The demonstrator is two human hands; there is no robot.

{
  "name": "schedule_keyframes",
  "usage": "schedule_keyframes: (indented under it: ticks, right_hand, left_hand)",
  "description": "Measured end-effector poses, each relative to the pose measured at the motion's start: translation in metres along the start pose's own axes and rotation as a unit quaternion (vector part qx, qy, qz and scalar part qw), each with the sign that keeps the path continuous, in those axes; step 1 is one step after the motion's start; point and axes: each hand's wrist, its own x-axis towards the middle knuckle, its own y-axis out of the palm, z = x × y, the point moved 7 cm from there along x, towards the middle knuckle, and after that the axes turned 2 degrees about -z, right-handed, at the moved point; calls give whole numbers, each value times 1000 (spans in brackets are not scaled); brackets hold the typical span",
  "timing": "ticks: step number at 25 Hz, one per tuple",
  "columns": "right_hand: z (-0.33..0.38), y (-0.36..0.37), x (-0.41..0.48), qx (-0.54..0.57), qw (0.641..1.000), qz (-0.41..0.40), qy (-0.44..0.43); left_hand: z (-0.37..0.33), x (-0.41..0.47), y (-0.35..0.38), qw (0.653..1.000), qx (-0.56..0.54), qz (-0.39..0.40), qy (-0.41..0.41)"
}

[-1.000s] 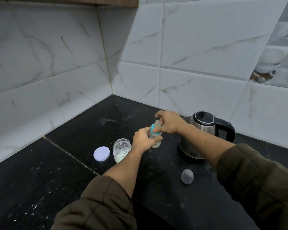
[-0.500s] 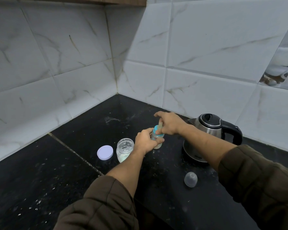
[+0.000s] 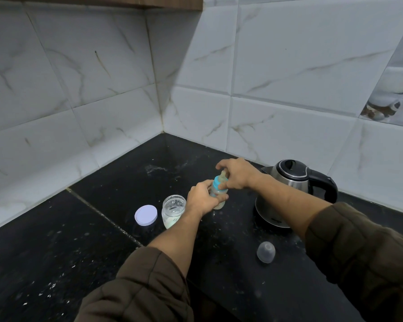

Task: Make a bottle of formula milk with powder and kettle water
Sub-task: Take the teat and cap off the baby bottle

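Note:
A small baby bottle [image 3: 219, 204] with a blue collar and pale teat stands on the black counter. My left hand [image 3: 201, 197] wraps around its body. My right hand [image 3: 236, 173] grips the blue collar and teat from above. The bottle holds a pale milky liquid low down. To the left stands an open glass jar of white powder [image 3: 173, 211], its white lid [image 3: 146, 215] lying flat beside it. The steel kettle [image 3: 286, 194] with a black lid and handle sits to the right on its base.
A clear dome-shaped bottle cap [image 3: 266, 252] lies on the counter [image 3: 56, 252] in front of the kettle. Marble-look tiled walls meet in a corner behind the counter. White specks are scattered over the counter. A wooden cabinet edge runs along the top.
The view has shifted slightly, moving everything a little right in frame. Both hands stay on the bottle; the right hand's fingers have shifted a little around the collar.

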Motion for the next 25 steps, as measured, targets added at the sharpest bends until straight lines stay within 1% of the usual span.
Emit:
schedule_keyframes:
  ticks: [2, 3, 5, 7, 9, 11, 14, 16, 19, 21, 23, 25]
  right_hand:
    - [7, 1, -2, -4, 999, 25, -37]
    - [10, 0, -3, -2, 999, 26, -45]
    - [8, -5, -2, 10, 1000, 4, -26]
    - [2, -7, 0, 9, 1000, -19, 12]
    - [-1, -6, 0, -4, 999, -17, 28]
    - [4, -5, -3, -22, 1000, 4, 7]
    - [13, -3, -6, -39, 997, 35, -50]
    - [13, -8, -9, -18, 998, 27, -54]
    - [1, -24, -18, 40, 998, -40, -10]
    - [-16, -28, -26, 49, 995, -84, 36]
    - [-31, -18, -35, 18, 995, -74, 70]
    - [-40, 7, -43, -30, 996, -11, 83]
  left_hand:
    - [2, 1, 2, 1000, -2, 7, -5]
    - [1, 1, 2, 1000, -4, 9, -4]
    - [-2, 2, 3, 1000, -8, 7, 0]
    - [-4, 3, 2, 1000, -10, 0, 2]
    - [-5, 3, 2, 1000, -7, 0, 3]
    - [-3, 4, 4, 1000, 1, 5, 7]
    - [5, 4, 12, 1000, 4, 28, -11]
    - [11, 4, 14, 999, 7, 31, -20]
    - [14, 0, 13, 999, 16, 13, -35]
    - [16, -2, 10, 998, 24, -10, -55]
    - [19, -4, 10, 997, 32, -23, -72]
    - [24, -5, 13, 996, 36, -28, -82]
